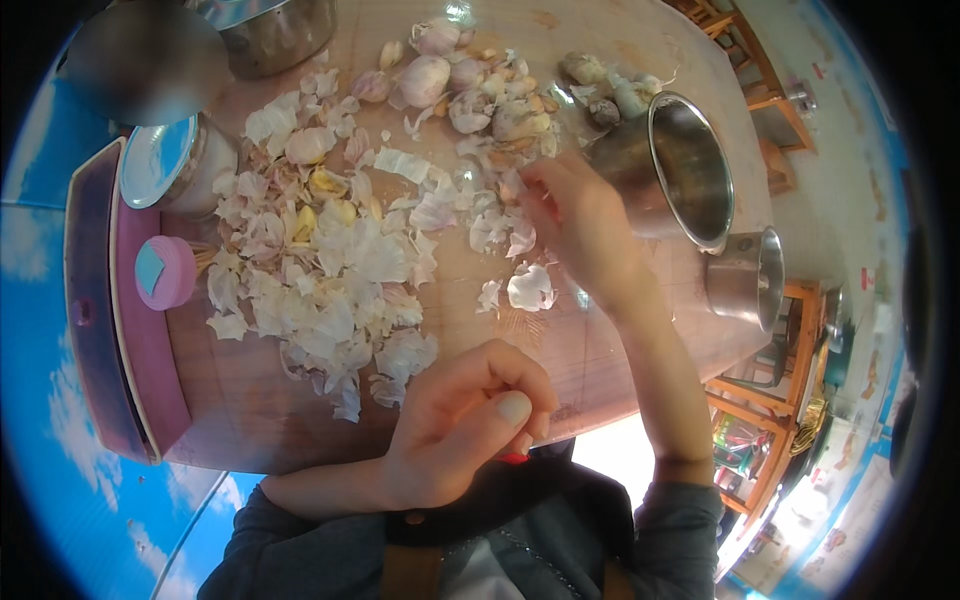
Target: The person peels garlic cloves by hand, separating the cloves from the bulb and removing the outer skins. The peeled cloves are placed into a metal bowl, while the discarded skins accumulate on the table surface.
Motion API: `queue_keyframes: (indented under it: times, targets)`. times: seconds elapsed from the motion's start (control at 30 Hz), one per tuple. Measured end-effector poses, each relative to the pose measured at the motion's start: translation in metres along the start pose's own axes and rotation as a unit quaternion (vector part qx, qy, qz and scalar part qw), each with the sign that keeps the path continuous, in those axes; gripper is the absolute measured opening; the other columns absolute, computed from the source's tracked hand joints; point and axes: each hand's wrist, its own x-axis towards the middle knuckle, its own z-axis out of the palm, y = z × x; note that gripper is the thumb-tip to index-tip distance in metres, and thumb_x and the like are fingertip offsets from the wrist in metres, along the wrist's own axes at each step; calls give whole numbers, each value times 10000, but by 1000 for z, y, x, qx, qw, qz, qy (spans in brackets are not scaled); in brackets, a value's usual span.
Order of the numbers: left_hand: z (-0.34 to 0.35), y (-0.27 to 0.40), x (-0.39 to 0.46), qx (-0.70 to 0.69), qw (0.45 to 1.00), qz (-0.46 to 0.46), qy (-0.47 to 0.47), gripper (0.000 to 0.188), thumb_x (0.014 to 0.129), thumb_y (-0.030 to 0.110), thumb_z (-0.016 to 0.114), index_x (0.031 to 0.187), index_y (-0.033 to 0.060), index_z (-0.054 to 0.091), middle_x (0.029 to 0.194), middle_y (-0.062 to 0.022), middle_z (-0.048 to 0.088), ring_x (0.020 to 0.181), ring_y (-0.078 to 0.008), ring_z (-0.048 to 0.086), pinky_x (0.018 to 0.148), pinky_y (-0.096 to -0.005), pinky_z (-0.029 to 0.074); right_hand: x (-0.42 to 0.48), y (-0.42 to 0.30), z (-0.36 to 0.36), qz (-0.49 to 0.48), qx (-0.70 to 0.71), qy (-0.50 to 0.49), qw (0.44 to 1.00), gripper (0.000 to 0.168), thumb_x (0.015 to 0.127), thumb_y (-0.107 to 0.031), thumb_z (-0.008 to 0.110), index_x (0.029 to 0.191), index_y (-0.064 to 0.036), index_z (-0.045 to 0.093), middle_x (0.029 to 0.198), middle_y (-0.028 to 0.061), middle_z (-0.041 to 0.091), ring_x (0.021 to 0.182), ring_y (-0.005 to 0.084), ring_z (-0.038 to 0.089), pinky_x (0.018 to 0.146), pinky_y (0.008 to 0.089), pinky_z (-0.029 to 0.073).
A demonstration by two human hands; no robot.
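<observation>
My left hand (472,427) is curled near the front edge of the table, the thumb folded across the bent fingers. Whether anything sits inside it is hidden. My right hand (589,225) reaches forward over the table, its fingertips among garlic skins and cloves beside a large steel pot (690,172). Its fingers are partly hidden, and any grip on a piece cannot be made out. Below that hand lies a white piece of garlic skin (531,287). Beyond it are whole garlic bulbs (424,80) and loose cloves. A broad heap of papery skins (330,300) spreads to the left, with yellowish cloves (305,223) among it.
A smaller steel cup (742,277) stands at the right edge. On the left are a lidded container (176,169), a pink toothpick holder (166,272) and a pink-sided box (142,322). Another metal pot (277,37) stands at the back left. Wooden stools (787,405) are beyond the table.
</observation>
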Motion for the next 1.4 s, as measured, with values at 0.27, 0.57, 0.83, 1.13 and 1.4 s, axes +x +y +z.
queue_keyframes:
  times: [0.27, 0.57, 0.83, 1.13, 1.4]
  targets:
    - [-2, 1, 1, 29, 1000, 1, -4, 138, 884, 69, 419, 943, -22, 504, 792, -47, 531, 661, -54, 464, 601, -180, 394, -4, -14, -25, 146, 208, -3, 967, 98, 848, -47, 496, 902, 10, 556, 676, 74, 539, 606, 93, 519, 555, 254, 423]
    - [1, -1, 2, 6, 1000, -1, 7, 138, 883, 71, 419, 931, -25, 506, 786, -46, 531, 662, -52, 463, 599, -184, 393, -4, -23, 5, -27, 17, -24, 999, 123, 803, -113, 571, 891, -28, 560, 712, 105, 603, 635, 258, 587, 555, 338, 444]
    - [5, 3, 4, 83, 996, -2, 22, 289, 897, 261, 439, 880, -25, 478, 712, -98, 510, 574, -105, 453, 517, -219, 348, -5, -21, 9, 0, -73, -63, 995, 117, 810, -104, 529, 911, -47, 525, 643, 129, 593, 569, 297, 589, 499, 380, 454]
    - [4, 3, 3, 98, 995, -2, 7, 273, 912, 239, 415, 894, -27, 472, 721, -89, 511, 594, -100, 456, 540, -215, 355, 11, -43, 5, -55, 44, -19, 997, 133, 804, -134, 567, 919, -66, 558, 637, 129, 579, 591, 298, 582, 518, 366, 449]
    - [3, 4, 1, 102, 995, -6, 10, 262, 913, 232, 411, 885, -22, 470, 725, -83, 501, 605, -103, 461, 552, -218, 368, 23, -70, 32, -40, -47, -118, 991, 134, 770, -134, 584, 759, -30, 500, 616, 176, 569, 598, 314, 586, 505, 406, 437]
